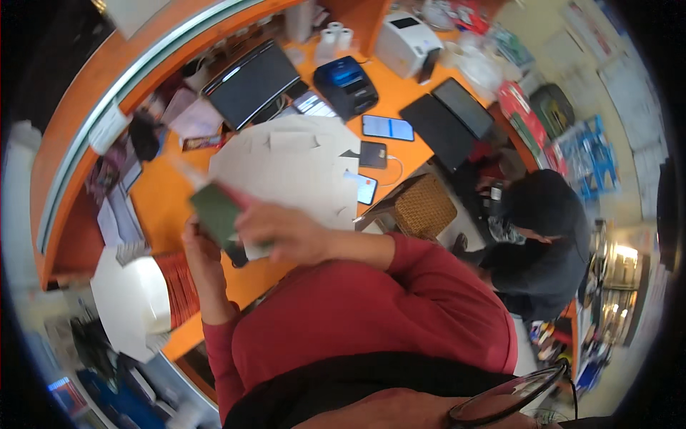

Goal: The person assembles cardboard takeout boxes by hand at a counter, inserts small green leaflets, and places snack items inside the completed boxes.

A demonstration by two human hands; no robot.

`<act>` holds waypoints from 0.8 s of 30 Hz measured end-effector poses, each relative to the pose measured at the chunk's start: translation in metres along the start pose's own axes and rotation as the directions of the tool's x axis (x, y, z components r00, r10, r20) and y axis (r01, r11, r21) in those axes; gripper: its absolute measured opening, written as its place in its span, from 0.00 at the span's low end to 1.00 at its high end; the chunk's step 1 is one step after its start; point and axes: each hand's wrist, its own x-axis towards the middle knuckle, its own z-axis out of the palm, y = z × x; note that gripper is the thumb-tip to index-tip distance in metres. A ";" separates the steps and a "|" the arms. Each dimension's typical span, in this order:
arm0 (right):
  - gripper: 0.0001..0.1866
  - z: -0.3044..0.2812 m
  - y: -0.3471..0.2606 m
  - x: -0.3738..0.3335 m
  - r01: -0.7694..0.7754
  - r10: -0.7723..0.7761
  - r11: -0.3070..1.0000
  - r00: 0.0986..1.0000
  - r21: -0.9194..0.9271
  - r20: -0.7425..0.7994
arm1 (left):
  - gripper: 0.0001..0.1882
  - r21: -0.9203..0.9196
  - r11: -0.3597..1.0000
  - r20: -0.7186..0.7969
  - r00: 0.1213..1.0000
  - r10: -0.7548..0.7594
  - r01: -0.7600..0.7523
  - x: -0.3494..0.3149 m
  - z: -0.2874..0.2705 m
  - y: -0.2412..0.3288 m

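My left hand [206,252] is closed on the lower left edge of a dark green flat rectangular piece [214,212], held tilted above the orange desk. At the green piece's right side is my right hand [282,230], its fingers curled inward and blurred by motion; what they grip is hidden. A reddish strip shows behind the piece's upper edge, and something white peeks out below my right hand. Just beyond my hands a large white paper cutout [314,168] with small slits lies on the desk.
On the orange desk [153,207] stand a black monitor [254,82], a dark printer-like device [345,84], a white label printer [406,44] and phones [387,128]. A white sheet with red pleats [175,292] lies left. A woven basket [425,206] and a person in black [543,250] are right.
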 end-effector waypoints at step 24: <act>0.26 0.141 -0.070 -0.044 -0.431 0.168 0.830 0.800 -0.355 -0.577 | 0.33 0.206 0.979 0.534 0.837 -0.119 0.008 -0.052 -0.088 0.002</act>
